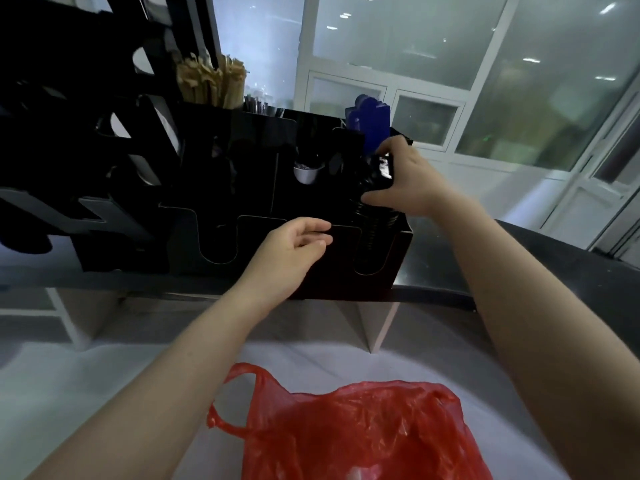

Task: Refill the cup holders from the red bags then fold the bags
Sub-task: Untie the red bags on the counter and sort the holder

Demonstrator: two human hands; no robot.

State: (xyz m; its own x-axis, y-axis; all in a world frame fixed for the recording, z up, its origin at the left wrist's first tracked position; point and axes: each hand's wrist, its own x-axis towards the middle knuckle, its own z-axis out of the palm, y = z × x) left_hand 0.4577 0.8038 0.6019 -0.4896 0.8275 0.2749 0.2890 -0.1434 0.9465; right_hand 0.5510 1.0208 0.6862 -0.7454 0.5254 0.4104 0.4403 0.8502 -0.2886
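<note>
On the dark counter (519,258), the right hand (403,178) is gripping a black stack (375,220) in the organizer (242,188); tilting it risks jamming. The left hand (294,244) is hovering relaxed, empty.

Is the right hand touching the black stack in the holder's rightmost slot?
Touching. The head view shows the right hand with fingers and thumb wrapped round the black stack.

I get a single wide-angle view from the head, facing forward and down, close in. The black cup holder (256,188) sits mid-frame, the red bag (363,434) lies nearest at the bottom edge, and windows (398,36) curve across the top.
</note>
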